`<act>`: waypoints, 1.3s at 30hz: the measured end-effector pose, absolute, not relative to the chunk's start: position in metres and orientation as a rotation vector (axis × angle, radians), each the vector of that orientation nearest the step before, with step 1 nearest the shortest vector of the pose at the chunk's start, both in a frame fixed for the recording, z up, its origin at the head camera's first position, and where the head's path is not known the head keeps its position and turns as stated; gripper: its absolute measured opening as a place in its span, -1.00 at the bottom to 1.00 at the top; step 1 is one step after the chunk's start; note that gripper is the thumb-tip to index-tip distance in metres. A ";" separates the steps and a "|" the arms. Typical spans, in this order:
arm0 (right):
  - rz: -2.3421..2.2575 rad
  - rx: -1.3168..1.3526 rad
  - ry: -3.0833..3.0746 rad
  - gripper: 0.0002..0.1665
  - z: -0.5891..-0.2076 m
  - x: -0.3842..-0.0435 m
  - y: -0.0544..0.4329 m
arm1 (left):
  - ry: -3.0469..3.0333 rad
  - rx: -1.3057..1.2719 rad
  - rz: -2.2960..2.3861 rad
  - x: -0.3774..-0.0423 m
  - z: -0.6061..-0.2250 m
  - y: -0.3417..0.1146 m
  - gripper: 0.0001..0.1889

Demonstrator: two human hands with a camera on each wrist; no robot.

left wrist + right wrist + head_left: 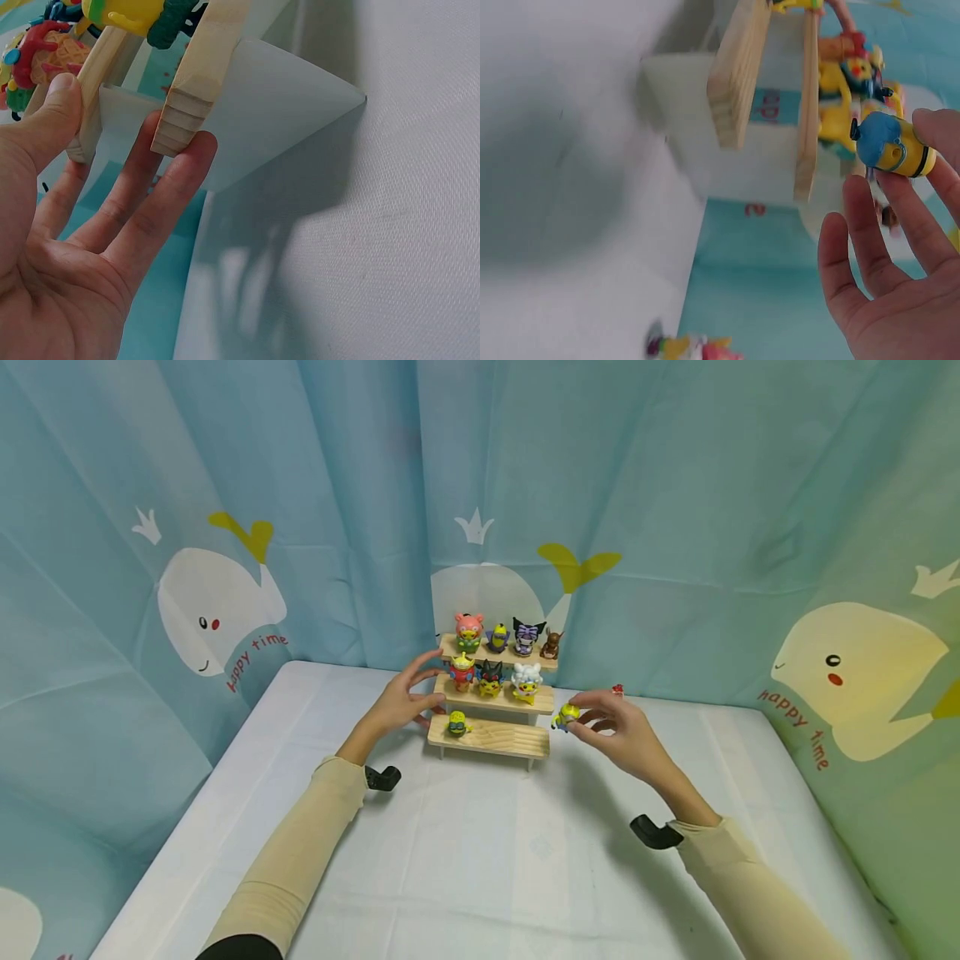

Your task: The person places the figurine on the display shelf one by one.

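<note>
A three-tier wooden display stand holds small toy figures. My left hand is at the stand's left end; in the left wrist view its thumb rests on one board's end and its extended fingers touch the board ends. Right of the stand, my right hand pinches a yellow and blue minion figure between thumb and fingers, in the air beside the lower tiers. Another minion figure stands at the left of the bottom tier. On the middle tier is a white fluffy-headed figure.
Several figures line the top tier, among them a pink-hooded one and a black-eared one. A small red-topped figure shows behind my right hand on the white tabletop. Blue whale-print curtains hang close behind the stand.
</note>
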State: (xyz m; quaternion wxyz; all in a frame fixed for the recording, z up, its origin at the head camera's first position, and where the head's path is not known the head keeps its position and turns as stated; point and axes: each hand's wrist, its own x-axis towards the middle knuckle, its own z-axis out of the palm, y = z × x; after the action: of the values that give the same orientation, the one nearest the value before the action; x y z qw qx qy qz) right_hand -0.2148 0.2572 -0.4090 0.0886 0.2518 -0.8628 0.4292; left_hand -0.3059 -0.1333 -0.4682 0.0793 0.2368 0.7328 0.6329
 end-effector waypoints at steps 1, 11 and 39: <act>1.291 0.764 -2.563 -0.61 -0.409 -0.215 0.253 | 2.190 0.709 1.895 -0.306 -0.468 -0.133 -0.19; 1.408 0.836 -2.539 -0.63 -0.413 -0.218 0.217 | 2.211 0.695 1.883 -0.306 -0.468 -0.133 -0.18; 1.515 0.787 -2.474 -0.63 -0.455 -0.229 0.149 | 2.150 0.622 1.898 -0.307 -0.467 -0.134 -0.15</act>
State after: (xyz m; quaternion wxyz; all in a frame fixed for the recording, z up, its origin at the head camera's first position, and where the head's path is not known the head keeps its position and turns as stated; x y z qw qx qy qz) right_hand -0.2290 0.1495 -0.4551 0.0677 0.2612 -0.8212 0.5028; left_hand -0.3073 -0.1337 -0.4667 0.1031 0.2108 0.7287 0.6433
